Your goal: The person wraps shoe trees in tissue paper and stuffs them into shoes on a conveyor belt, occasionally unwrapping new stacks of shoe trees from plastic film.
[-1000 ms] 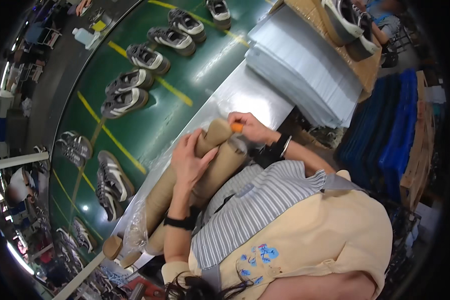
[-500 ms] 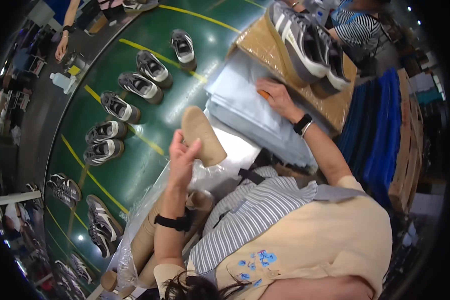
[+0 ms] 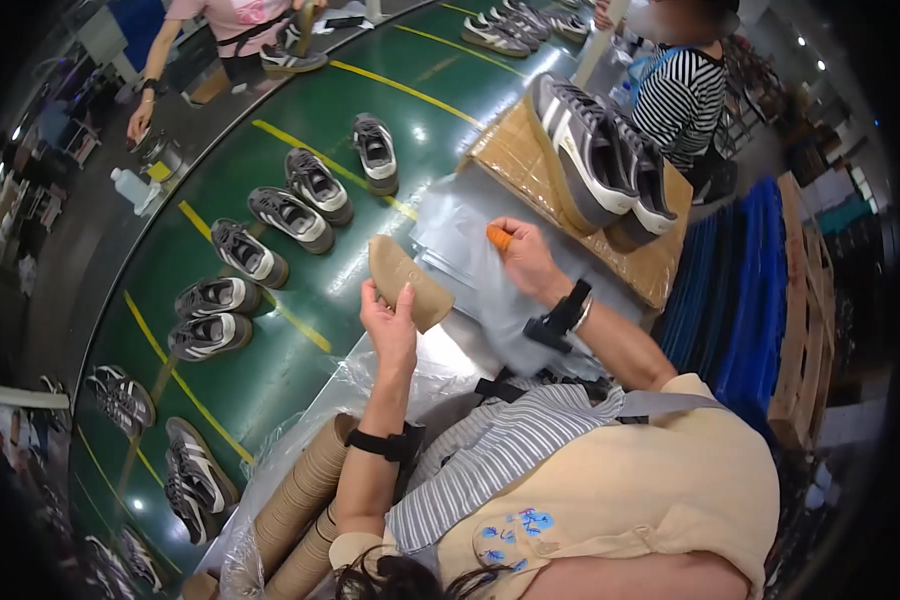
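Note:
My left hand (image 3: pixel 391 328) is closed on a tan moulded paper shoe insert (image 3: pixel 410 283), thumb on its near face, held over the table's edge. To its right, my right hand (image 3: pixel 530 265) pinches a thin grey-blue sheet of paper (image 3: pixel 498 312), which hangs below the fingers and is lifted off a stack of like sheets (image 3: pixel 440 222). An orange cover (image 3: pixel 498 237) sits on one finger of that hand. Just beyond it, a pair of grey and white sneakers (image 3: pixel 595 160) stands on a brown taped carton (image 3: pixel 515 150).
Several grey sneakers (image 3: pixel 315 185) lie across the green conveyor belt (image 3: pixel 300 270) with yellow lines. Near my left forearm, rolls of nested tan inserts (image 3: pixel 295 490) rest in clear plastic. Blue sheets (image 3: pixel 740 290) and a wooden pallet (image 3: pixel 795 310) stand at right. Two other people work beyond.
My right hand has drawn back toward me, pulling a sheet up from the stack. The insert in my left hand has tilted slightly. The view has shifted, showing more of both co-workers.

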Action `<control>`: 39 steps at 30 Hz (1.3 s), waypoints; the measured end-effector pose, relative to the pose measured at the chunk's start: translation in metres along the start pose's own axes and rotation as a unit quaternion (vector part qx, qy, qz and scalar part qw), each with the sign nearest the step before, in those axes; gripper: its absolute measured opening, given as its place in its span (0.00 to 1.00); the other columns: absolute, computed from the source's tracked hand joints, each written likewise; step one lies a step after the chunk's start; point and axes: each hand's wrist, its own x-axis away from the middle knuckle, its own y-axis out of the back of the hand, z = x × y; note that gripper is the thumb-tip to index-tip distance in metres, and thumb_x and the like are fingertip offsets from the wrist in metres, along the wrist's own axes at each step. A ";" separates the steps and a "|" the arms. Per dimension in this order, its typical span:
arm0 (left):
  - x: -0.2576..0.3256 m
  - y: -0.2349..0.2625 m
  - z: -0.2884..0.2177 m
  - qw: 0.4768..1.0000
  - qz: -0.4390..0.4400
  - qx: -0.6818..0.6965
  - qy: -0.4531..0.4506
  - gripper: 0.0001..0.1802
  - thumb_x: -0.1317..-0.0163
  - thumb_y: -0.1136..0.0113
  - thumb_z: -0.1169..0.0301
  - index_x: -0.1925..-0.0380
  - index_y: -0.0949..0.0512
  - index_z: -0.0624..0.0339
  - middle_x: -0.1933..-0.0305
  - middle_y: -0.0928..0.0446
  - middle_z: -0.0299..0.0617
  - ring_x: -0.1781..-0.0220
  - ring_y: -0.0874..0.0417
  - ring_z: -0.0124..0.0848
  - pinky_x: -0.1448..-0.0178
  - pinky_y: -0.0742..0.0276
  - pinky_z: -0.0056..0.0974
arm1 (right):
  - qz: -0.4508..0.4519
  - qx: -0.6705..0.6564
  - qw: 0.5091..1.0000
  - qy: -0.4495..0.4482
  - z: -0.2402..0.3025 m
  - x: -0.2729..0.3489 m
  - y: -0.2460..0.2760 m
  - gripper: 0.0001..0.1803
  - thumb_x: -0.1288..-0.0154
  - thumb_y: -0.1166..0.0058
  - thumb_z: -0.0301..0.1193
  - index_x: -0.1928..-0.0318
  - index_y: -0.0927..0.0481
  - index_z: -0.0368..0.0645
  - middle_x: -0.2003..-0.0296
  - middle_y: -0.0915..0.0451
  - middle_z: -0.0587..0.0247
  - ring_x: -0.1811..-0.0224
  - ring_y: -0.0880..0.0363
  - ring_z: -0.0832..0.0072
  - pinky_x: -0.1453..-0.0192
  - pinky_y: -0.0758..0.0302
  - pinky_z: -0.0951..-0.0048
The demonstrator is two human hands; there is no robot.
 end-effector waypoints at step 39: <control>-0.202 0.067 -0.086 0.979 0.033 0.193 -0.057 0.21 0.33 0.44 0.77 0.42 0.37 0.61 0.43 0.27 0.43 0.42 0.23 0.35 0.36 0.27 0.43 | 0.185 0.452 0.821 0.296 0.068 -0.198 -0.181 0.41 0.50 0.31 0.44 0.43 0.34 0.31 0.48 0.29 0.34 0.47 0.25 0.43 0.43 0.27 0.57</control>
